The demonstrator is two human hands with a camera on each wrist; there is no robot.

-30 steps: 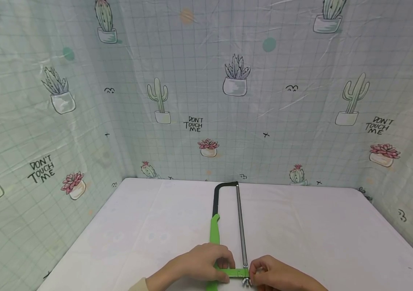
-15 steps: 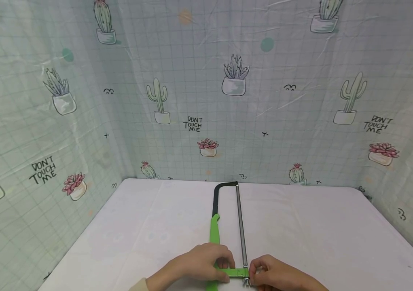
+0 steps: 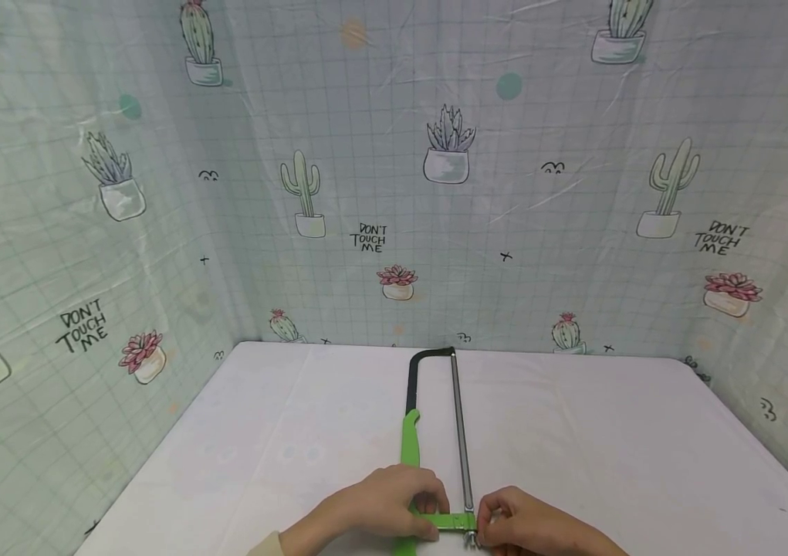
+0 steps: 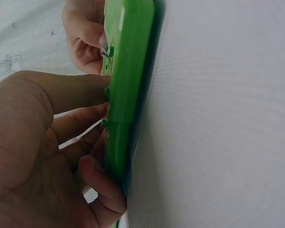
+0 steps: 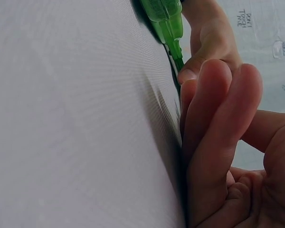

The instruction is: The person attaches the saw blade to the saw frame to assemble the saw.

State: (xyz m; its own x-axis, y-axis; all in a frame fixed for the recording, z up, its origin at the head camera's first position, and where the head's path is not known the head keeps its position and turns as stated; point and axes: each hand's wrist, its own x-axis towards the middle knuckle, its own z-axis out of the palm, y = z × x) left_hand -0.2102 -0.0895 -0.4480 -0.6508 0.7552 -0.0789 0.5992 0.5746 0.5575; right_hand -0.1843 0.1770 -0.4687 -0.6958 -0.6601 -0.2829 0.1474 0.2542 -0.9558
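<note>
A hacksaw (image 3: 410,440) lies flat on the white table, with a green handle, a black bowed frame at the far end and a narrow grey blade (image 3: 461,440) along its right side. My left hand (image 3: 394,498) grips the green frame close to the handle, thumb on the near side of the crossbar. At the crossbar's right end, my right hand (image 3: 522,521) pinches with thumb and curled forefinger, right beside a silver wing nut (image 3: 471,540). In the left wrist view, small green knobs (image 4: 107,90) stick out along the frame. The handle's near end is cut off by the head view's lower edge.
The white table (image 3: 595,432) spreads out on both sides of the saw. A cloth backdrop (image 3: 505,201) printed with potted cacti stands behind it and on both sides.
My right hand's fingertips have shifted very slightly to the right at the crossbar's end. The hacksaw and my left hand stay where they were.
</note>
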